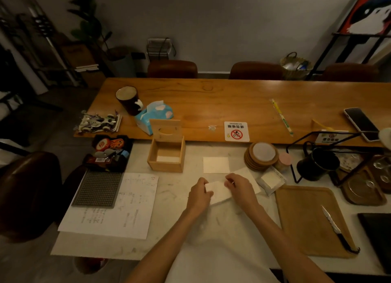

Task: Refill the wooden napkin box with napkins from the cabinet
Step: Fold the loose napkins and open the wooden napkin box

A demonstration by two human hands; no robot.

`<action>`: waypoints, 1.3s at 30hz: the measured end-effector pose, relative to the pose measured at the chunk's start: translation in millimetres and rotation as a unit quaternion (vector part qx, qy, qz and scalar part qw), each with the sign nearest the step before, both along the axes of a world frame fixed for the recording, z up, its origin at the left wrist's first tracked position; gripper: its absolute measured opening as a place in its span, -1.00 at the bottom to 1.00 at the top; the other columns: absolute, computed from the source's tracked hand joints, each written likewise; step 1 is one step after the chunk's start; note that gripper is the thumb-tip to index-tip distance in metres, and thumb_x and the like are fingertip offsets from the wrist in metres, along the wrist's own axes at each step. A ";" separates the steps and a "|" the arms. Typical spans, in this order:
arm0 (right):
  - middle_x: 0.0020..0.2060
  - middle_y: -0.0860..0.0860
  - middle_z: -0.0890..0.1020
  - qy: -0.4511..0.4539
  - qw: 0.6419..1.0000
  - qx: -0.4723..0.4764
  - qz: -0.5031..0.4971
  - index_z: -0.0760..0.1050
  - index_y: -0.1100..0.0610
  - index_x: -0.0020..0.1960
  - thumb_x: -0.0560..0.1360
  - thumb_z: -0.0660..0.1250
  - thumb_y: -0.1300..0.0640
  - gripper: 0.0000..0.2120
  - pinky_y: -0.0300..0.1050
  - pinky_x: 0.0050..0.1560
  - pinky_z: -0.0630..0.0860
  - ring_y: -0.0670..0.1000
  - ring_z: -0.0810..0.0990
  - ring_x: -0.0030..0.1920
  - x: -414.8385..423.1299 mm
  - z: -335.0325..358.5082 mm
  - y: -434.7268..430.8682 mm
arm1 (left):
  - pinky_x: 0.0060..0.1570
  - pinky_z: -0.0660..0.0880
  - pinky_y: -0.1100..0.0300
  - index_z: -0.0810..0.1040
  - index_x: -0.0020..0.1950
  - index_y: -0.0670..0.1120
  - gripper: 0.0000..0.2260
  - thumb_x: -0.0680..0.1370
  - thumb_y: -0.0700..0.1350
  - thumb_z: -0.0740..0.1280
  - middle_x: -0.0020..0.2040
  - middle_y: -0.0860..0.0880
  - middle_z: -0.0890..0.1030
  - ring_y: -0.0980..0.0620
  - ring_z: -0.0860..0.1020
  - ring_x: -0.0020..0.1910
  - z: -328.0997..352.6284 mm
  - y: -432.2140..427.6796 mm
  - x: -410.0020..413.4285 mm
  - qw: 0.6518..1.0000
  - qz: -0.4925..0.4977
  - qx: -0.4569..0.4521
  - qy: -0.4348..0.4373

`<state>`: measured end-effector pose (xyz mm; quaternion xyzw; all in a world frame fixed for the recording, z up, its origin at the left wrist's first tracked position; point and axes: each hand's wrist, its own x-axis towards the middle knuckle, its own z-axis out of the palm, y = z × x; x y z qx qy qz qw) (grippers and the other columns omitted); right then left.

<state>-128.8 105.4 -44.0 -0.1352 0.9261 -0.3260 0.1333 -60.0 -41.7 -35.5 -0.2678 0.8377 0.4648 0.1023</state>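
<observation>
The wooden napkin box [166,165] stands open on the white counter, its slotted lid [165,130] tipped up behind it. A white napkin layer lies at its bottom. My left hand [198,195] and my right hand [239,187] both pinch a stack of white napkins [219,193] lying on the counter in front of me. One folded napkin [216,165] lies flat beyond the hands, right of the box. An opened napkin wrapper [270,180] rests to the right.
Papers [129,206] and a dotted grey mat [98,189] lie at left. A wooden tray [306,219] with a knife [335,227] sits at right. Coasters [262,156], a black mug [317,164], a blue tissue pack [154,115] and a phone [361,123] stand farther back.
</observation>
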 end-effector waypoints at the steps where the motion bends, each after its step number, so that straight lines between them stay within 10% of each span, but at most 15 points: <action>1: -0.05 0.03 0.65 0.002 1.000 0.021 0.021 0.57 0.13 0.08 0.55 0.30 0.14 -0.85 -0.09 -0.05 0.49 0.05 0.60 -0.05 -1.3 -2.3 -1.6 | -0.10 0.50 0.09 0.42 0.03 -0.07 -0.86 0.55 -0.16 0.37 -0.12 -0.02 0.55 -0.01 0.54 -0.17 -2.6 -0.3 -0.4 1.000 -0.009 -0.017 -0.007; 14: 0.21 0.09 0.44 0.029 0.963 0.233 0.131 0.39 0.09 0.23 0.52 0.27 0.22 -0.71 -0.05 -0.01 0.47 0.13 0.41 0.16 -8.0 -11.4 -22.5 | 0.04 0.43 0.12 0.35 0.30 -0.11 -0.71 0.60 -0.15 0.28 0.27 -0.13 0.39 -0.10 0.39 0.18 -21.8 6.2 4.5 0.952 -0.168 -0.257 -0.023; 24: -0.06 -0.02 0.56 -0.102 0.985 0.111 0.087 0.53 0.02 -0.05 0.46 0.38 0.13 -0.91 -0.16 -0.10 0.48 -0.01 0.55 -0.11 -30.4 12.1 -9.5 | -0.05 0.43 0.16 0.40 -0.06 -0.06 -0.91 0.56 -0.24 0.27 0.11 -0.08 0.44 -0.03 0.45 0.04 -11.9 -18.5 -20.5 0.985 -0.130 -0.109 -0.010; 32: 0.04 0.03 0.63 -0.067 0.995 0.057 0.036 0.55 0.10 0.11 0.47 0.39 0.19 -0.78 -0.03 0.09 0.53 0.04 0.58 0.05 -97.1 24.1 -34.3 | -0.06 0.42 0.16 0.47 0.07 -0.11 -0.87 0.55 -0.28 0.28 0.11 -0.12 0.56 -0.06 0.53 0.03 5.2 -38.6 -106.4 0.994 -0.072 -0.074 0.035; 39: 0.23 0.09 0.43 -0.086 0.985 0.142 0.049 0.44 0.08 0.27 0.47 0.40 0.21 -0.61 -0.01 0.22 0.48 0.12 0.48 0.20 -108.3 -8.1 -41.7 | 0.29 0.33 0.06 0.39 0.29 -0.09 -0.65 0.53 -0.21 0.37 0.32 -0.13 0.28 -0.14 0.28 0.33 -21.9 -40.4 -123.2 0.981 -0.148 -0.112 -0.050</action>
